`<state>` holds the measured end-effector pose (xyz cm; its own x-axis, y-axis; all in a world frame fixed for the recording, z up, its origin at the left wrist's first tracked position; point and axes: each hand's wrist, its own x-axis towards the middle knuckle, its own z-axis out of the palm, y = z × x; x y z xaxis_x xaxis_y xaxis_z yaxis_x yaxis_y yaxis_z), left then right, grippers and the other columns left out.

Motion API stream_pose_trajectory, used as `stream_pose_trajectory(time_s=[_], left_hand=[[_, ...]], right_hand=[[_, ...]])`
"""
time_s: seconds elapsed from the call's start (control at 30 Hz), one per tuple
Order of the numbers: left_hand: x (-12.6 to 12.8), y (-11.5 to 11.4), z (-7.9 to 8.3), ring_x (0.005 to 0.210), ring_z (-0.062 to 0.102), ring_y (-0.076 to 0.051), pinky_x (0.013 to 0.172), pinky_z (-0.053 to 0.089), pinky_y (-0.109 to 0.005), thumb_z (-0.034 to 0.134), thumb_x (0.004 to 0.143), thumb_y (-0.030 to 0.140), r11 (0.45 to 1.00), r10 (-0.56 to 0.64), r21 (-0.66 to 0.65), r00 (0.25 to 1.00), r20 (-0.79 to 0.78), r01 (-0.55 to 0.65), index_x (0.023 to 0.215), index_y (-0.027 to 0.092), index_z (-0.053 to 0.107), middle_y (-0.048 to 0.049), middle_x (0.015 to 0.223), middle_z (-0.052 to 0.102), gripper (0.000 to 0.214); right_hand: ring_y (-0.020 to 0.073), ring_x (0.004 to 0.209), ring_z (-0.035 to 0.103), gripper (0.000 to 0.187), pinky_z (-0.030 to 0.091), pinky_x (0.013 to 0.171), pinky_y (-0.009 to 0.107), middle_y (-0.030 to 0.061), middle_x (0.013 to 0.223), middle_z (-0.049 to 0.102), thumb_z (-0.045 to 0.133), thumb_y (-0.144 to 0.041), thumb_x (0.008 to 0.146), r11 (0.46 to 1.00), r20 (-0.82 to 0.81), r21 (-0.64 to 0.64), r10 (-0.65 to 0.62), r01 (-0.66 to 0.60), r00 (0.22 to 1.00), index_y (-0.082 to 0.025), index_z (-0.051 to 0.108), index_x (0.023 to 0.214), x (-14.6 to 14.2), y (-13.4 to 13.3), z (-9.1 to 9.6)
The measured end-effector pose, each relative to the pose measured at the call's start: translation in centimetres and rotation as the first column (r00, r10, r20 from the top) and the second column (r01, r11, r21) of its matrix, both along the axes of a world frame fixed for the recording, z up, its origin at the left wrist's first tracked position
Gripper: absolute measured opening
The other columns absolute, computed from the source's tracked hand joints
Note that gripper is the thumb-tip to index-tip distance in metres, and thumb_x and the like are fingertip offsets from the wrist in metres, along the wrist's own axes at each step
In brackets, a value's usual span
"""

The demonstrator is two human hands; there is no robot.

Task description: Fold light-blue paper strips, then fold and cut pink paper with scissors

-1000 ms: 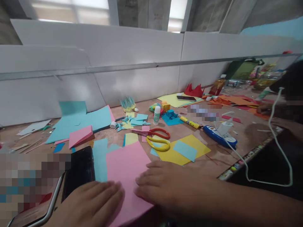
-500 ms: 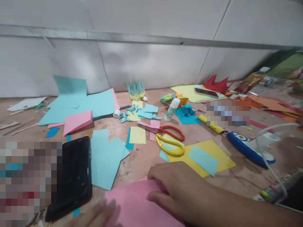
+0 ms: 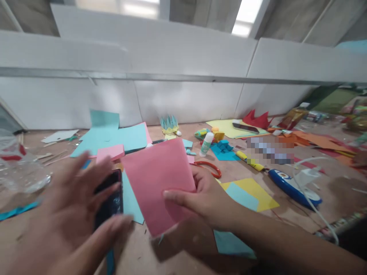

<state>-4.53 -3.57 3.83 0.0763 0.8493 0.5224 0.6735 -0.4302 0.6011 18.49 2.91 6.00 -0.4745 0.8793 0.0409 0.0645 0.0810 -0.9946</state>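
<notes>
A sheet of pink paper (image 3: 155, 175) is held up off the table in my right hand (image 3: 203, 196), the thumb on its near face and the fingers behind it. My left hand (image 3: 77, 217) is blurred, its fingers spread with nothing in them, left of the sheet. Beneath that hand lies a black phone (image 3: 116, 198), partly covered. Behind the pink paper, only the red handle of the scissors (image 3: 210, 166) shows. Light-blue paper (image 3: 132, 202) peeks out between phone and sheet.
A glue stick (image 3: 206, 144) stands upright beyond the scissors. Yellow paper (image 3: 266, 196) lies to the right, beside a blue-and-white tool (image 3: 294, 187) with a white cable. Larger light-blue sheets (image 3: 132, 137) rest by the wall. At far left is a clear plastic bottle (image 3: 28, 168).
My right hand has lifted the pink paper off the table. My left hand has risen away from it with fingers spread. The view has tilted upward.
</notes>
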Motion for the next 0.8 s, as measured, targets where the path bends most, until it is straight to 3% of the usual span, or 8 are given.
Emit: stream_pose_trajectory(time_s=[0.03,0.07,0.13,0.2,0.3,0.43,0.67,0.8], left_hand=[[1.0,1.1,0.5,0.117,0.065,-0.028,0.083,0.063,-0.040,0.052,0.094,0.043,0.994,-0.015,-0.103,0.955,0.296,0.048,0.155,0.035,0.020,-0.0044,0.144,0.057,0.070],[2.1,2.1,0.8,0.111,0.068,-0.029,0.081,0.063,-0.040,0.058,0.090,0.045,0.958,-0.048,-0.228,0.879,0.474,0.175,0.150,0.032,0.036,-0.0065,0.139,0.062,0.065],[3.8,3.7,0.8,0.104,0.070,-0.030,0.084,0.060,-0.040,0.064,0.086,0.047,0.900,-0.005,-0.321,0.742,0.670,0.296,0.129,0.021,0.063,-0.0109,0.122,0.071,0.050],[4.6,4.5,0.2,0.096,0.071,-0.029,0.082,0.059,-0.039,0.069,0.081,0.046,0.885,0.064,-0.364,0.698,0.713,0.290,0.111,0.017,0.073,-0.0112,0.108,0.076,0.042],[4.9,4.4,-0.8,0.088,0.071,-0.028,0.075,0.058,-0.036,0.073,0.077,0.047,0.851,0.082,-0.414,0.697,0.713,0.323,0.105,0.019,0.076,-0.0090,0.098,0.077,0.040],[5.2,3.2,-1.6,0.078,0.070,-0.025,0.072,0.057,-0.037,0.073,0.078,0.048,0.777,0.034,-0.423,0.638,0.769,0.467,0.104,0.022,0.076,-0.0071,0.090,0.077,0.037],[6.3,2.4,-1.8,0.071,0.066,-0.023,0.062,0.051,-0.029,0.074,0.076,0.052,0.763,0.143,-0.442,0.544,0.827,0.471,0.100,0.015,0.077,-0.0088,0.078,0.074,0.044],[6.2,2.3,-1.3,0.068,0.065,-0.021,0.061,0.050,-0.028,0.077,0.074,0.051,0.761,0.144,-0.442,0.541,0.829,0.475,0.097,0.016,0.078,-0.0077,0.075,0.074,0.041]], right_hand=[[0.0193,0.077,0.067,0.028,0.054,0.065,0.028,0.0022,0.087,0.071,0.075,-0.037,0.076,0.999,-0.106,-0.042,-0.002,-0.002,0.994,-0.019,0.069,0.096,-0.3,0.4,-0.2],[0.0196,0.079,0.068,0.032,0.055,0.069,0.030,0.0029,0.091,0.072,0.077,-0.038,0.075,0.997,-0.159,-0.077,0.011,-0.024,0.987,-0.019,0.068,0.099,-0.5,0.8,-0.5],[0.0202,0.083,0.068,0.038,0.056,0.073,0.032,0.0049,0.096,0.072,0.079,-0.039,0.073,0.995,-0.158,-0.085,0.032,-0.046,0.987,-0.019,0.068,0.103,-0.7,1.2,-1.4],[0.0215,0.091,0.068,0.048,0.056,0.078,0.034,0.0071,0.107,0.071,0.083,-0.036,0.070,0.999,-0.137,-0.044,0.004,-0.010,0.991,-0.021,0.065,0.112,-0.7,1.5,-2.3],[0.0220,0.096,0.067,0.056,0.056,0.082,0.034,0.0087,0.113,0.069,0.086,-0.036,0.067,0.999,-0.256,-0.045,-0.033,0.022,0.966,-0.021,0.061,0.115,-0.5,1.8,-2.8],[0.0185,0.076,0.069,0.034,0.055,0.069,0.028,0.0062,0.086,0.074,0.085,-0.037,0.069,0.986,-0.326,-0.160,0.002,-0.057,0.946,-0.015,0.071,0.091,-0.3,1.8,-2.6],[0.0134,0.064,0.063,0.021,0.051,0.058,0.020,0.0029,0.075,0.073,0.087,-0.030,0.067,0.963,-0.317,-0.268,-0.060,-0.029,0.947,-0.016,0.076,0.078,-0.1,1.0,-2.2],[0.0114,0.061,0.061,0.018,0.049,0.055,0.017,0.0018,0.073,0.072,0.088,-0.027,0.065,0.964,-0.311,-0.263,-0.055,-0.030,0.949,-0.017,0.077,0.075,-0.1,0.9,-1.9]])
